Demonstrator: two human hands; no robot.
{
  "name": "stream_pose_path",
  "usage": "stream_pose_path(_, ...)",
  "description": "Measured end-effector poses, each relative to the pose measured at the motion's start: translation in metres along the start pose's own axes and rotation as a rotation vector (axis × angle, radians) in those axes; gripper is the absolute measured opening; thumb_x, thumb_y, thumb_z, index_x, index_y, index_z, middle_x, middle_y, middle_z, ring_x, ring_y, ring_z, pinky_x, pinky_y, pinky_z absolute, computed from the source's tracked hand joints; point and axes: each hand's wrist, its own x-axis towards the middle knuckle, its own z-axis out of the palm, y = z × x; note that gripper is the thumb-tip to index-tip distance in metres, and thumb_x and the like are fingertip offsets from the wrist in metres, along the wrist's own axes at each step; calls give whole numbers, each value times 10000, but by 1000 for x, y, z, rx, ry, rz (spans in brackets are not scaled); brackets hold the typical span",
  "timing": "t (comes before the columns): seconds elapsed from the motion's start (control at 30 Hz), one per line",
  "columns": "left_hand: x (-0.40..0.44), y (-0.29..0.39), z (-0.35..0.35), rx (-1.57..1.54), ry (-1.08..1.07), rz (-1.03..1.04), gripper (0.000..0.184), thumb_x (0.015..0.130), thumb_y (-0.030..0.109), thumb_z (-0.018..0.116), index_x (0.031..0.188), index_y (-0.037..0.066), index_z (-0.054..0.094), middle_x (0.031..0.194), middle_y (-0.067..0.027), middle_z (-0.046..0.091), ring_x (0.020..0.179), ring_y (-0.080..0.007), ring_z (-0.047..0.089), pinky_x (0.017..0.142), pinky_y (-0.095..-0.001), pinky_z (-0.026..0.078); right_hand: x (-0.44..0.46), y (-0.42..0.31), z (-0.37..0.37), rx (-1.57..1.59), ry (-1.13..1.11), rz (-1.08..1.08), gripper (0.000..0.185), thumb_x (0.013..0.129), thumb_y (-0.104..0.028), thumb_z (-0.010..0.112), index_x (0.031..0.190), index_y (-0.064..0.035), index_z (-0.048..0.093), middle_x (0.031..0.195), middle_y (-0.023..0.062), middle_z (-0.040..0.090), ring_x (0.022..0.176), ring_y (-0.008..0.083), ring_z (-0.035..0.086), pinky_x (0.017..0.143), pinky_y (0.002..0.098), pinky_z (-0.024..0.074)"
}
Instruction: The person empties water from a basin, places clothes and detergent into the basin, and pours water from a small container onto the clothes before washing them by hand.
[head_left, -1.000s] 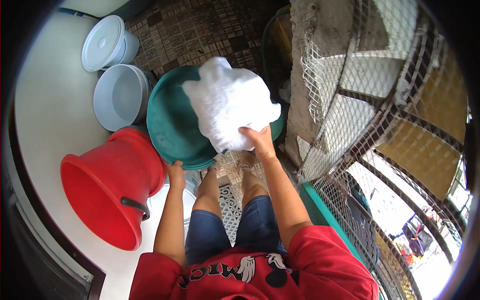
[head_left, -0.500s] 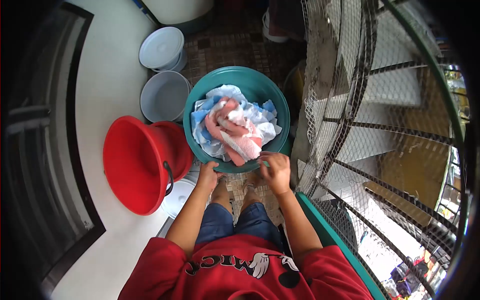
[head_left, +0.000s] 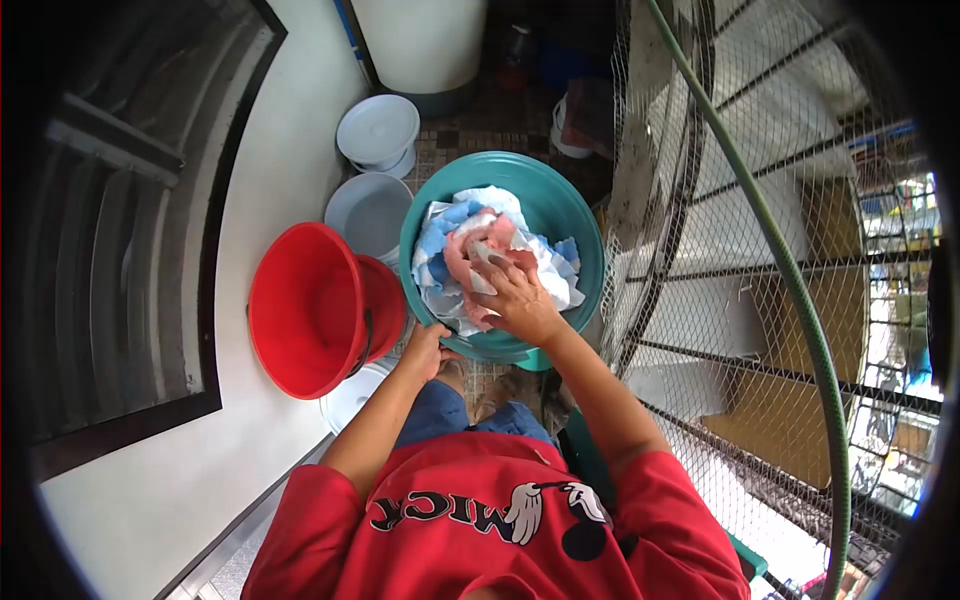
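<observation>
A wide teal basin holds a heap of damp-looking laundry. On top is a pink and white towel, bunched up, with blue and white cloths around and beneath it. My left hand grips the near left rim of the basin, thumb over the edge. My right hand rests on the towel, its fingers spread over the folds; part of the towel is hidden beneath it.
Two red buckets stand on the left, with a grey-white pail and a lidded white pail behind. Wire mesh and a green hose run along the right. A white wall borders the left.
My right hand has moved from the basin's near rim onto the towel. My left hand stays on the rim. The whole view has shifted, and the basin appears farther right.
</observation>
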Motion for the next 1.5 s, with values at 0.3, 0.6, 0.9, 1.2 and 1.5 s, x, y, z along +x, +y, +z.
stream_pose_path(0.3,5,70,-1,61,77,81,393,637,62,475,1025,48,418,900,-112,496,766,-271,536,598,-458,502,86,58,-4,-313,34,-69,114,635,-202,553,731,-167,603,1120,-9,448,1140,223,342,948,428,259)
stream_pose_path(0.6,29,120,-20,-159,12,183,479,655,42,438,1120,53,325,981,-134,472,766,-266,550,582,-404,531,195,50,-134,-93,179,-140,235,565,-118,655,780,-154,567,779,-33,571,856,154,511,898,441,270)
stream_pose_path(0.9,38,186,19,-335,178,351,394,680,41,481,1058,75,373,899,-71,473,762,-235,526,556,-411,503,280,75,-141,-90,-88,-158,347,641,-202,653,966,-119,566,957,81,556,990,242,485,924,380,272)
stream_pose_path(1.2,117,183,12,-570,276,353,393,666,41,477,1052,-9,414,1001,-131,495,868,-312,514,679,-485,468,367,233,-106,444,365,-25,212,650,-5,646,840,-43,562,776,62,501,695,128,517,626,240,436)
stream_pose_path(1.5,105,206,-1,-649,303,452,441,653,23,450,1090,10,390,1019,-130,498,866,-315,542,628,-479,508,437,276,-82,934,71,413,147,786,-144,537,921,-99,573,754,-42,519,696,66,477,585,229,396)
